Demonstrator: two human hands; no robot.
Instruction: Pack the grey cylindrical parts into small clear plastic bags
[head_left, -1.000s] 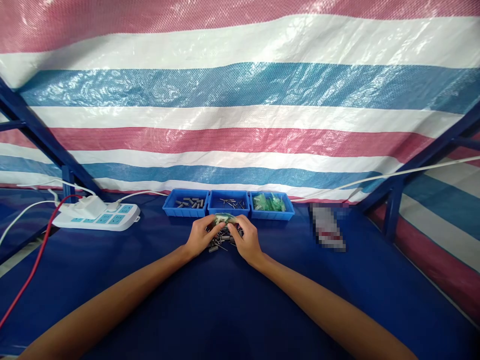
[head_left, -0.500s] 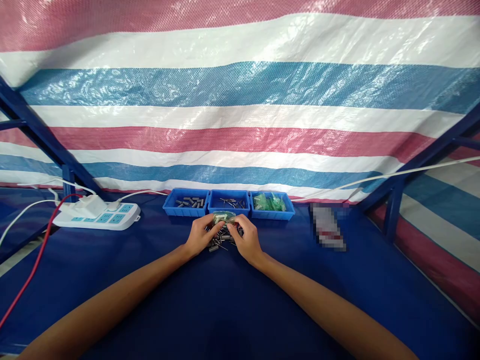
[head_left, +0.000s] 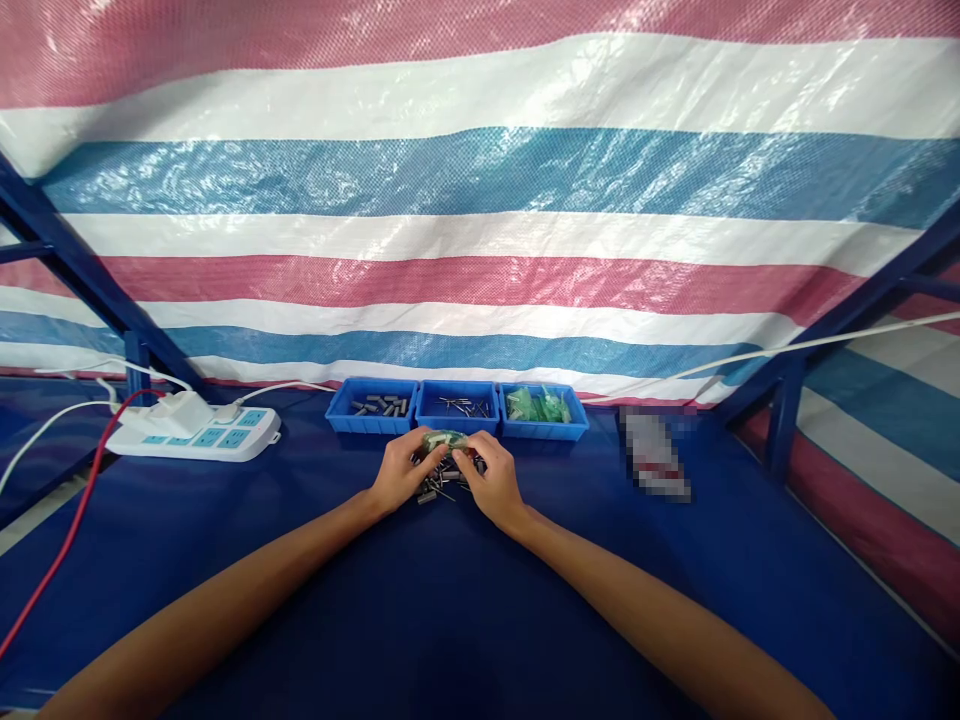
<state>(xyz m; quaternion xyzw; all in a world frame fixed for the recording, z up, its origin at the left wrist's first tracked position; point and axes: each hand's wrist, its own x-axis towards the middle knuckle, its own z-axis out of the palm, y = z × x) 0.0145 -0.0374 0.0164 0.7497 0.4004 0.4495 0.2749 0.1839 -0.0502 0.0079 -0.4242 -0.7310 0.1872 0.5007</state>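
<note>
Between my two hands is a small clear plastic packet with greenish contents [head_left: 445, 439]; what is inside is too small to name. My left hand [head_left: 403, 468] is closed on its left side, thumb and fingers pinching it. On the right side, my right hand [head_left: 491, 478] grips it the same way. Just under the packet, a loose pile of small metal cylinders and thin pins [head_left: 439, 487] lies on the blue table [head_left: 450, 600], partly hidden by my fingers.
Behind my hands three blue bins stand in a row: the left bin [head_left: 371, 424] with grey cylinders, the middle bin [head_left: 456, 423] with thin pins, the right bin [head_left: 545, 431] with green packets. A white power strip [head_left: 255, 440] with cables lies left, a blurred item [head_left: 656, 455] right.
The packet between my fingers has tilted and looks slightly flatter, its top edge a little lower. My hands stay in nearly the same place.
</note>
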